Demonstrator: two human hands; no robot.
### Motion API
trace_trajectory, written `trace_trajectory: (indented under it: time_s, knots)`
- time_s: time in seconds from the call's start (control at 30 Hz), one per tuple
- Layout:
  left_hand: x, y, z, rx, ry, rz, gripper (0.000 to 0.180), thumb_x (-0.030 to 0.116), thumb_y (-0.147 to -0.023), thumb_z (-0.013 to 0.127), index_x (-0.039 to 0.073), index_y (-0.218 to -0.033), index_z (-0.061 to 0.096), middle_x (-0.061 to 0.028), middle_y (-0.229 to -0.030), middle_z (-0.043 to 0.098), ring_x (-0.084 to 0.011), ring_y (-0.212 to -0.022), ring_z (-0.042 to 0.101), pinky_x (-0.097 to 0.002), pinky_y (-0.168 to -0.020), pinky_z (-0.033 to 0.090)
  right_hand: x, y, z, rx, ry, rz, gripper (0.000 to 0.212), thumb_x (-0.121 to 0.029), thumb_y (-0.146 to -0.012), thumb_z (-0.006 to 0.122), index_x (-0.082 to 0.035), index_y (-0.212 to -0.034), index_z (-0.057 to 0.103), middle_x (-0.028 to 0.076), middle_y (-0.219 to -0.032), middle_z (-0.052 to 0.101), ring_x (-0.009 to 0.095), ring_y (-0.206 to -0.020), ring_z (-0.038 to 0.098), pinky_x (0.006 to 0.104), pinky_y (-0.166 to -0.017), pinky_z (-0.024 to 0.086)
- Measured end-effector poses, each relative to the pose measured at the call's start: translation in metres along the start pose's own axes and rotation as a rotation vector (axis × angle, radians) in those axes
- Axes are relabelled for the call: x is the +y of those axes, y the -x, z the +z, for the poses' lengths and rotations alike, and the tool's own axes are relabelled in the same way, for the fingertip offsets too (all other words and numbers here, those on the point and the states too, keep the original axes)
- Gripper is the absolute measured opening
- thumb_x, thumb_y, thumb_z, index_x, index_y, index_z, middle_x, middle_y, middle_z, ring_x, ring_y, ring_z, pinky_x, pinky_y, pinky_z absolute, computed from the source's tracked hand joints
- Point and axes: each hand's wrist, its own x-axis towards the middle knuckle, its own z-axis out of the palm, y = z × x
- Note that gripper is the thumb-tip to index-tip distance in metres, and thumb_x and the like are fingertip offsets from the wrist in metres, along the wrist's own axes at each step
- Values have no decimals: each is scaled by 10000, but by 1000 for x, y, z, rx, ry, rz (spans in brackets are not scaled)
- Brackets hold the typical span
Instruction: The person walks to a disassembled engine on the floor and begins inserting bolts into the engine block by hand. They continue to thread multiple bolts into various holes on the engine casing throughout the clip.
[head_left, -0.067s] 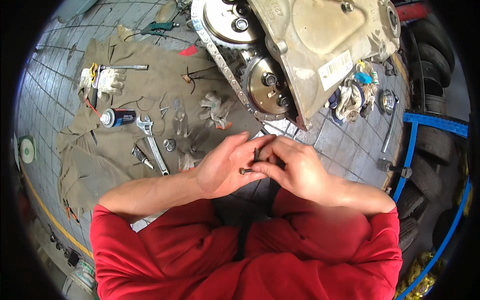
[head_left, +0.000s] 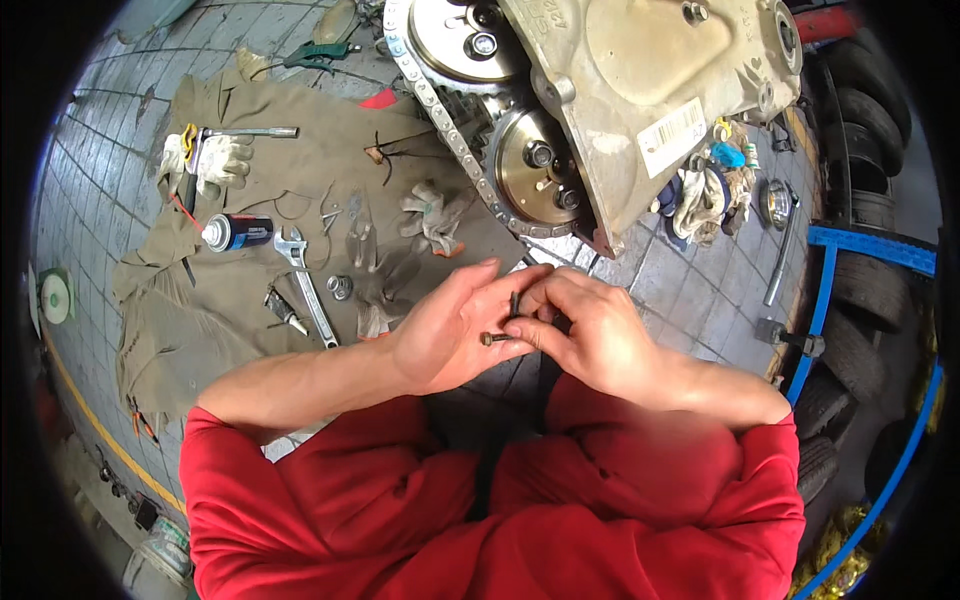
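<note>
My left hand [head_left: 445,335] is turned palm up, its fingers loosely cupped around small bolts. One brass-toned bolt [head_left: 490,339] lies across the left fingers, its shank pointing toward my right thumb. A darker bolt [head_left: 515,304] stands by the right fingertips. My right hand [head_left: 598,335] is closed over the left fingers, thumb and fingers pinched together at these bolts; its fingertips are partly hidden. Just ahead of both hands stands an engine [head_left: 650,60] with two round sprockets [head_left: 530,170] and a timing chain [head_left: 455,135] around them.
On a brown cloth [head_left: 210,330] at left lie an adjustable wrench [head_left: 308,285], a spray can [head_left: 238,233], a small tube [head_left: 286,312], gloves [head_left: 435,215] and a ratchet [head_left: 245,132]. At right are rags [head_left: 700,205], a long bar [head_left: 782,250], a blue rack [head_left: 870,245] and tyres [head_left: 860,300].
My hands and the bolts stay almost still; the view has shifted very slightly.
</note>
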Motion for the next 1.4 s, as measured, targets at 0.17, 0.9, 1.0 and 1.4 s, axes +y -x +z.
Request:
trace_trajectory:
  time_s: [0.17, 0.9, 1.0, 1.4]
  knots:
    - [1, -6, -5, -62, 12, 42, 741, 571, -1114, 310, 61, -1650, 363, -43, -1491, 562, -164, -1326, 539, -373, -1160, 394, -3, -2, -10, -26, -117, 109, 157, -126, -932, 755, -16, -1012, 676, 124, -862, 714, 292, -741, 724, 399, -658, 570]
    - [12, -1, 3, 64, -925, 126, 200, 203, -1137, 531, 40, -1185, 636, 71, -855, 505, -26, -774, 429, -234, -678, 393, 27, 14, -28, 107, -156, -198, 135, 8, -929, 745, -17, -1061, 733, 120, -1055, 699, 268, -894, 729, 343, -745, 600]
    - [12, -2, 4, 55, -875, 111, 188, 195, -1134, 541, 41, -1182, 637, 76, -849, 502, -21, -760, 419, -230, -660, 382, 29, 16, -28, 114, -97, -240, 159, 15, -924, 747, -15, -1080, 739, 130, -1086, 695, 293, -923, 729, 357, -763, 609]
    - [10, -6, -5, -56, -547, -3, 212, 259, -1144, 547, 69, -1166, 638, 79, -812, 448, -6, -659, 355, -195, -547, 285, 28, 17, -29, 121, -53, -319, 238, 34, -903, 755, -15, -1136, 744, 139, -1110, 682, 295, -927, 725, 367, -760, 613]
